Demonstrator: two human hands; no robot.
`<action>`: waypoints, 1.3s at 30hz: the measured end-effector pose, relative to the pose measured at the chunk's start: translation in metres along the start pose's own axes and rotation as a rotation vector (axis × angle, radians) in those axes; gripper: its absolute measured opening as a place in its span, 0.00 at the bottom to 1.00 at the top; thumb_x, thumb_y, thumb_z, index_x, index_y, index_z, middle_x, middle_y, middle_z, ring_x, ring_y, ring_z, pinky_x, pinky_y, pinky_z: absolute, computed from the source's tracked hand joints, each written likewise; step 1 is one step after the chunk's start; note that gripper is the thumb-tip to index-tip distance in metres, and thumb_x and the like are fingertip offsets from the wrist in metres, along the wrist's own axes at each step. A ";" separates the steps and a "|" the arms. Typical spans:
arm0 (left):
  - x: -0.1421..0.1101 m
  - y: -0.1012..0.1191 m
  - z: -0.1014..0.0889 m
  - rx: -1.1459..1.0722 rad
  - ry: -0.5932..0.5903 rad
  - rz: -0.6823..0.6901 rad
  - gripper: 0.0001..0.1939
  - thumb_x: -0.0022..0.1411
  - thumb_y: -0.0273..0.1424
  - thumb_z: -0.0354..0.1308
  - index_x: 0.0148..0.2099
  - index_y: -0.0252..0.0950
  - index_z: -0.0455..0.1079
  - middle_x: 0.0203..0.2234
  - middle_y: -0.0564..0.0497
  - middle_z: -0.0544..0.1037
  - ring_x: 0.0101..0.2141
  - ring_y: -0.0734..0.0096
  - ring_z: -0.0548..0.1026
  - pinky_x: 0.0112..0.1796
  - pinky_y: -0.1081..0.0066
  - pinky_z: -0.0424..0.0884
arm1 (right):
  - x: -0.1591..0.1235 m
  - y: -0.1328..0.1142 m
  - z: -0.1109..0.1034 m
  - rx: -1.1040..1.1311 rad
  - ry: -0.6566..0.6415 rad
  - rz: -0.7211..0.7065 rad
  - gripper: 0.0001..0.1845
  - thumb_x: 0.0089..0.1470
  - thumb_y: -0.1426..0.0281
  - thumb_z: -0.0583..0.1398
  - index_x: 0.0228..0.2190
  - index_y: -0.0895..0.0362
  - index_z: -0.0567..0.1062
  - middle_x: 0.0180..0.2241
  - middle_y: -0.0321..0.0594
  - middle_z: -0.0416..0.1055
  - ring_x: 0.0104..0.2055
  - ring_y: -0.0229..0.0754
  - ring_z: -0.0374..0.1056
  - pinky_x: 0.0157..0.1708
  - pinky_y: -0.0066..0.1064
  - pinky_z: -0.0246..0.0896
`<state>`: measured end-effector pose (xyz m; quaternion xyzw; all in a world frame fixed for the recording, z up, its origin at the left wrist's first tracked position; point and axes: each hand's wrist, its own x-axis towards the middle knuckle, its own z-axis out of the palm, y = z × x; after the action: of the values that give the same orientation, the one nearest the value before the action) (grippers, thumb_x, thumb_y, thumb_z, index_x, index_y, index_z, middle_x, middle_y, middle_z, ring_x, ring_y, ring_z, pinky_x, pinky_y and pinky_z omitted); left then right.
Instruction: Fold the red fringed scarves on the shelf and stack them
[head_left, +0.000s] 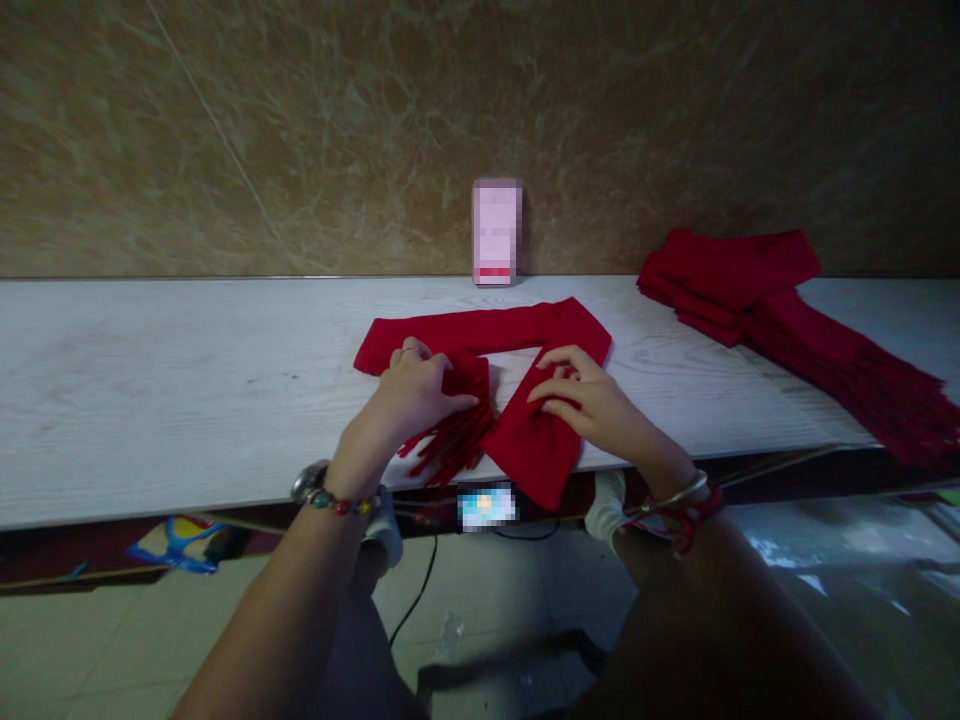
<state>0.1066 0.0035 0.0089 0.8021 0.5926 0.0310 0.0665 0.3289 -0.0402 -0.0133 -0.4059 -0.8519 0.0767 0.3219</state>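
A red scarf lies bent in a loop on the white wood-grain table, and one flat end hangs over the front edge. Its dark red fringe spreads toward that edge near the middle. My left hand is curled over the scarf just above the fringe, gripping the cloth, its thumb stretched to the right. On the right-hand stretch of the scarf rests my right hand, fingers apart and slightly bent against the fabric, without a visible hold. Some fingertips are hidden by the hands.
More red scarves lie folded in a pile at the right, fringe over the table edge. A pink phone-like object leans on the marbled wall. Below the table are a lit screen, a blue-patterned packet and a black cable.
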 end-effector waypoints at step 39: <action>0.008 0.030 0.000 -0.958 -0.270 -0.094 0.08 0.51 0.27 0.57 0.21 0.36 0.64 0.12 0.59 0.62 0.15 0.79 0.58 0.18 0.77 0.50 | 0.069 0.014 0.013 0.084 -0.138 0.242 0.07 0.48 0.81 0.62 0.27 0.58 0.78 0.31 0.37 0.69 0.36 0.37 0.66 0.39 0.30 0.59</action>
<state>0.1379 0.0026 0.0131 0.6508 0.5336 0.1924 0.5048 0.2976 0.0218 0.0045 -0.4857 -0.8128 0.1784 0.2675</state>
